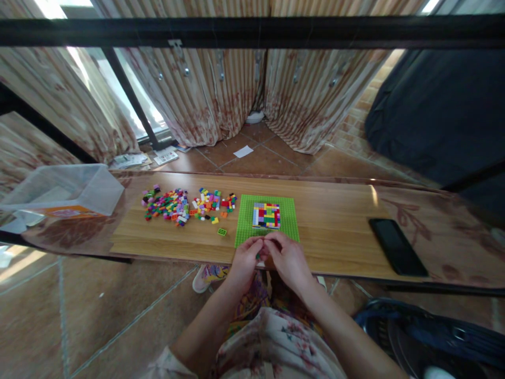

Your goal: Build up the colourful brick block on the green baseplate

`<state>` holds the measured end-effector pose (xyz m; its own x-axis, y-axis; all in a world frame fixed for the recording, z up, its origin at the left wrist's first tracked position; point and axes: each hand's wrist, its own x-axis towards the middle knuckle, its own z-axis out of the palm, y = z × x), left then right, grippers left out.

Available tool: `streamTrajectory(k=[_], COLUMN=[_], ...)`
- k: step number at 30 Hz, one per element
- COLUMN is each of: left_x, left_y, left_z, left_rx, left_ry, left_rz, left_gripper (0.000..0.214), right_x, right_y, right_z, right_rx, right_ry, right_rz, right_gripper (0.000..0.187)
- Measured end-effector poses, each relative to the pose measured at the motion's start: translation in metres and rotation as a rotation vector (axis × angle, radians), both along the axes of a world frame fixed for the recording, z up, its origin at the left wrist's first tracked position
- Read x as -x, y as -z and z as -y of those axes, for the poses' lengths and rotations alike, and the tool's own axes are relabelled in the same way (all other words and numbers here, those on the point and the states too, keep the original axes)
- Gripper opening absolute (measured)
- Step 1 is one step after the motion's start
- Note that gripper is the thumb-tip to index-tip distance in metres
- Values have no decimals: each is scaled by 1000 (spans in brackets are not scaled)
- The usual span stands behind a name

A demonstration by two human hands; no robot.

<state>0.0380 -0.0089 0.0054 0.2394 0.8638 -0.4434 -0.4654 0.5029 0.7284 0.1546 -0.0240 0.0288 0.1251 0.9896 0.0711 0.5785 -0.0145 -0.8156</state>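
My left hand (248,259) and my right hand (287,257) meet at the front edge of the board, fingertips pinched together. A small green toy brick (258,256) shows partly between them; the fingers hide the rest, and whether more than one brick is held I cannot tell. Just beyond my hands lies a green baseplate (289,215), its near edge partly covered by them. On it stands a square build of multicoloured bricks (266,216). To the left, a lime green brick (222,231) lies apart from the pile of loose bricks (169,204).
A clear plastic bin (79,192) stands at the far left. At the right lies a black phone (397,246) on the wooden board (335,226). A dark metal bar (252,32) crosses above, before striped curtains (221,100). A black bag (430,331) sits at lower right.
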Motion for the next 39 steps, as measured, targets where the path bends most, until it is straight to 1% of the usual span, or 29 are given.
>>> streamTrajectory(k=[3, 5, 8, 12, 14, 18, 21, 24, 27, 31, 35, 39], left_x=[1, 2, 3, 5, 6, 7, 8, 7, 5, 2, 2, 1], left_y=[-2, -3, -4, -7, -10, -15, -16, -14, -11, -5, -1, 1], left_z=[0, -1, -3, -5, -7, -8, -10, -11, -13, -16, -17, -18], left_rx=[-32, -52, -66, -33, -18, -3, -4, -4, -12, -78, -160, -232], left_ry=[20, 51, 96, 117, 103, 99, 119, 110, 79, -6, -56, -61], left_rz=[-92, -108, -81, -12, 9, 22, 13, 1, -37, -171, -289, -346], left_gripper=[30, 29, 27, 23, 22, 20, 22, 24, 27, 31, 29, 28], right_x=[-1, -1, 0, 0, -1, -6, -9, -11, -13, -17, -20, -20], right_y=[3, 6, 9, 9, 9, 6, 5, 4, 7, 15, 24, 26], right_z=[1, 1, 2, 2, 2, 1, 0, -2, -11, -29, -43, -46], right_rx=[-54, -75, -110, -132, -128, -119, -121, -140, -196, -279, -328, -334], right_ry=[-30, -50, -50, -44, -40, -72, -102, -116, -80, 1, -24, -25], right_rz=[-22, -44, -71, -114, -138, -115, -88, -67, -4, 175, 302, 362], right_gripper=[15, 17, 24, 29, 28, 16, 15, 17, 19, 21, 23, 23])
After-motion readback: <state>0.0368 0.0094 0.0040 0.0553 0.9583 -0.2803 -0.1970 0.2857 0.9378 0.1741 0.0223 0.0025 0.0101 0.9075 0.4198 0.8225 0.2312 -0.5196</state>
